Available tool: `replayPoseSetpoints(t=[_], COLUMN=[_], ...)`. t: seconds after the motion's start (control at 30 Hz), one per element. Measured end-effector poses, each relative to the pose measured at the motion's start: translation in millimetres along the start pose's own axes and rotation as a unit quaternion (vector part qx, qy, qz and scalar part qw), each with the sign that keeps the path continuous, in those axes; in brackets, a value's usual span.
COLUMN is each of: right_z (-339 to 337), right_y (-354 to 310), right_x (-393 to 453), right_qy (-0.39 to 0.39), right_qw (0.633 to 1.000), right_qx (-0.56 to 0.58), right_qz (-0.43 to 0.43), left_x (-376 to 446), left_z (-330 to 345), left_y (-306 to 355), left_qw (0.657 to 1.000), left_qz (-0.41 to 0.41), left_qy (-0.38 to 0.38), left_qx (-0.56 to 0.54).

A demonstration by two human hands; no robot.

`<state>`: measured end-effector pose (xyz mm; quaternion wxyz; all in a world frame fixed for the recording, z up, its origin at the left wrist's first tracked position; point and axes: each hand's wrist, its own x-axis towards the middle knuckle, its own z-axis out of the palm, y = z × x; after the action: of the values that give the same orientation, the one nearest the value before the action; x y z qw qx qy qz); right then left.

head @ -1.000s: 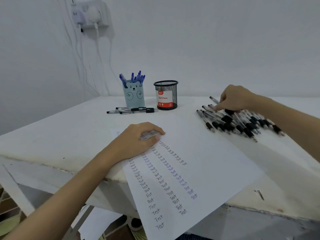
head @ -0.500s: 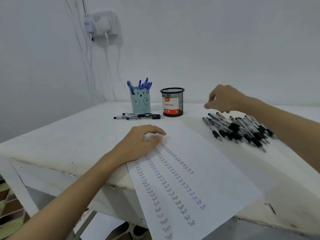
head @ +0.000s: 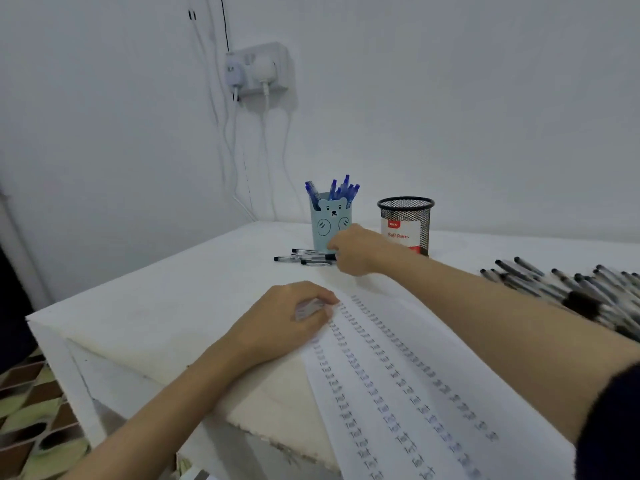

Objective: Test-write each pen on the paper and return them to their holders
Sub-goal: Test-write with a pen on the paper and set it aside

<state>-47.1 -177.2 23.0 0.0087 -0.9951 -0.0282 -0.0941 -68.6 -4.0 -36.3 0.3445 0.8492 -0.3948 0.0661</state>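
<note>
Two bare forearms come into the head view, with nothing worn on either wrist — no watch, band or bracelet. The left hand (head: 287,320) and the right hand (head: 356,249) are both ungloved, and no ring shows on the fingers (head: 332,242). At the lower right edge a dark sleeve (head: 613,424) — navy or black, plain — covers the right upper arm to about the elbow.

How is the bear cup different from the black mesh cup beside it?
The bear cup is pale blue with solid walls and a bear face; the mesh cup is black see-through wire. Blue pens stick out of the bear cup; none show above the mesh cup's rim. Both stand upright on the table.
</note>
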Motion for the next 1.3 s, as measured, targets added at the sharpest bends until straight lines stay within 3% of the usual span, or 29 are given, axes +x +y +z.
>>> replayPoseSetpoints(t=[0.3, 0.53, 0.7, 0.83, 0.9, 1.0, 1.07, 1.2, 1.3], right_z=[24, 4, -29, -50, -57, -59, -59, -63, -64], right_y=[-10, -6, 11, 25, 30, 29, 28, 30, 29], right_x=[20, 15, -16, -53, -73, -95, -112, -131, -138], right_qy=[0.099, 0.043, 0.043, 0.055, 0.056, 0.057, 0.036, -0.019, 0.001], right_qw=[0.995, 0.999, 0.988, 0.9, 0.858, 0.755, 0.704, 0.671, 0.642], right_qx=[0.001, 0.008, 0.147, 0.42, 0.493, 0.629, 0.684, 0.721, 0.748], right_qz=[-0.015, -0.018, 0.037, 0.098, 0.135, 0.178, 0.185, 0.169, 0.166], left_x=[2, 2, -2, -7, -7, -5, -6, -6, -6], left_z=[-1, -2, -6, -9, -7, -6, -6, -6, -5], left_y=[-7, -7, 4, 9, 9, 6, 8, 8, 8], left_qw=[1.0, 1.0, 0.999, 0.996, 0.995, 0.995, 0.995, 0.996, 0.996], left_qz=[0.0, -0.007, 0.009, 0.008, 0.002, -0.017, -0.027, -0.046, -0.048], left_qy=[-0.002, -0.006, -0.035, -0.075, -0.086, -0.069, -0.061, -0.059, -0.057], left_qx=[-0.008, -0.015, 0.036, 0.044, 0.056, 0.065, 0.068, 0.05, 0.043])
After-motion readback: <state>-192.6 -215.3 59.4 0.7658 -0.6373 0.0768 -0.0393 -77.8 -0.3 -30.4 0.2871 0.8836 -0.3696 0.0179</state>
